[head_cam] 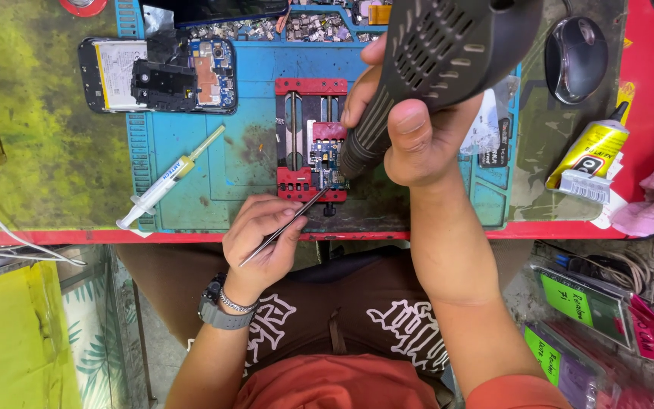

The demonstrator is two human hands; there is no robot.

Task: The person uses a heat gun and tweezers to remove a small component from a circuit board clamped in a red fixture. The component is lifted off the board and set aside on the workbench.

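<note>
The right hand wraps around a dark hot-air gun, its nozzle pointing down at a small circuit board clamped in a red holder on the blue mat, near the desk's front edge. The left hand pinches metal tweezers, tips at the board's lower edge. A syringe lies well apart to the left; a glue tube stands toward the right edge. An opened phone sits toward the back left.
</note>
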